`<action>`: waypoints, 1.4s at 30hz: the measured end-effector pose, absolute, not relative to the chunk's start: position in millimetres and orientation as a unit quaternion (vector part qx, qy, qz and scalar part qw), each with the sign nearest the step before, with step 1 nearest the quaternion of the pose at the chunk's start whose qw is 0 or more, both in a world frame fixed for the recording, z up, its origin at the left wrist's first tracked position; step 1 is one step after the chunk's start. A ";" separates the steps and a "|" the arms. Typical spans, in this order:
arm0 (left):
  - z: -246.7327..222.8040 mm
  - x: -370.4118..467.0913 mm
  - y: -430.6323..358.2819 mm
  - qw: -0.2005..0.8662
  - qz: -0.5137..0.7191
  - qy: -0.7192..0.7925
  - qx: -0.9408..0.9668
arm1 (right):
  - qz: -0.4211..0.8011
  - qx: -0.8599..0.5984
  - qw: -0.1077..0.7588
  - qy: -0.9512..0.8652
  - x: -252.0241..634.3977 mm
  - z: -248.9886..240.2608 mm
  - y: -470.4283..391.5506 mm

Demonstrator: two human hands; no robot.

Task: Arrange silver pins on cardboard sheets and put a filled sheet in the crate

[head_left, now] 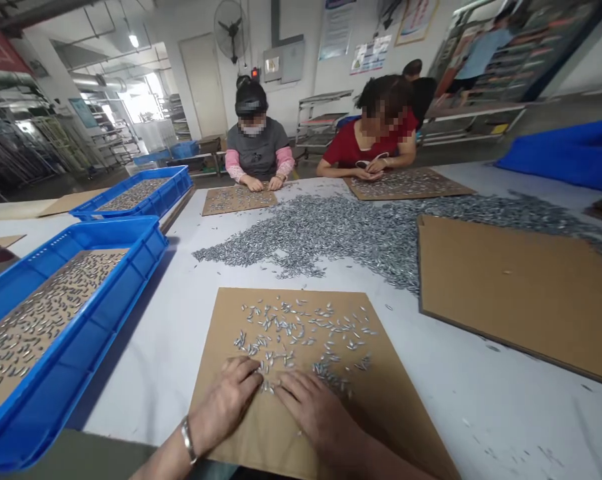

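While the slender silvery pieces [283, 327] lay flat on the cardboard sheet [381, 400], their long axes ran in mixed directions, some crosswise before the fingers, others slanting away from them. Both ends seemed tapered, so I could not tell which end led. The sheet itself stretched away from under the hands, its longer sides running forward.

The left hand [225, 400] had its fingers bent and close together, tips down near the sheet; the right hand [313, 407] lay lower and flatter, its fingers also side by side. Whether either one pinched a piece I could not tell. A few pieces sat in the narrow gap between the two sets of fingertips, a denser cluster lay just beyond and to the right of the right fingers, and the rest were scattered farther ahead of both. Well beyond the fingertips spread a large grey pile [325, 233]; left of the left fingers stood a blue tray [131, 287].
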State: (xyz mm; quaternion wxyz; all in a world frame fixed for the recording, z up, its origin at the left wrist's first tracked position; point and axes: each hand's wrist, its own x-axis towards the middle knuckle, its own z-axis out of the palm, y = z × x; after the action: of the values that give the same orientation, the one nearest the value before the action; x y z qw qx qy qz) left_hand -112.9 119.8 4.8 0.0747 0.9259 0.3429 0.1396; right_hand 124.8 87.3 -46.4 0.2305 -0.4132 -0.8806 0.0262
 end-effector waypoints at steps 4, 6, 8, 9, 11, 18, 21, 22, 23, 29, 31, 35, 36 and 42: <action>5.0 -129.2 112.2 0.065 0.162 0.341 0.924 | 0.017 -0.468 0.220 -0.856 162.7 -45.5 56.3; 5.6 -134.7 110.3 0.073 0.150 0.335 0.928 | -0.001 -0.489 0.212 -0.846 194.9 -49.5 46.4; 7.1 -138.7 108.7 0.092 0.153 0.337 0.924 | -0.008 -0.483 0.220 -0.847 224.5 -57.4 38.3; 8.3 -139.0 108.1 0.102 0.164 0.340 0.921 | -0.006 -0.475 0.232 -0.849 235.4 -61.5 35.5; 10.7 -132.9 107.5 0.110 0.187 0.343 0.914 | -0.007 -0.474 0.265 -0.840 245.5 -66.5 34.2; 10.2 -58.2 98.1 0.118 0.115 0.274 0.948 | -0.008 -0.471 0.225 -0.853 191.1 -46.6 58.0; 13.4 -57.5 86.5 0.148 0.099 0.257 0.950 | 0.009 -0.445 0.236 -0.864 185.9 -44.6 43.7; 15.3 -62.5 83.9 0.158 0.106 0.258 0.947 | 0.024 -0.436 0.239 -0.867 189.6 -45.1 37.6; 17.1 -68.2 82.8 0.167 0.117 0.261 0.944 | 0.040 -0.431 0.242 -0.869 194.4 -45.4 33.1; 11.5 -83.2 115.2 0.116 0.136 0.343 0.922 | 0.027 -0.466 0.231 -0.854 204.6 -42.6 56.5; 7.6 -87.4 129.1 0.097 0.120 0.362 0.919 | 0.011 -0.470 0.225 -0.854 202.0 -42.1 65.5; 6.3 -108.3 143.9 0.096 0.133 0.376 0.912 | 0.043 -0.461 0.224 -0.858 213.5 -44.9 70.0; 6.7 -112.8 146.9 0.093 0.138 0.382 0.909 | 0.048 -0.467 0.228 -0.853 219.7 -45.8 73.1; 17.6 -107.1 167.8 0.074 0.085 0.424 0.899 | 0.019 -0.541 0.198 -0.817 254.9 -45.1 122.6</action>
State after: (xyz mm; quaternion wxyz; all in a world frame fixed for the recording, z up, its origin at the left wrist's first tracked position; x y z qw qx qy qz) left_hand -107.1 167.8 17.6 0.0739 0.8985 0.4242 0.0852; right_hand 254.9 122.6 -45.1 0.1976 -0.5414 -0.8170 0.0188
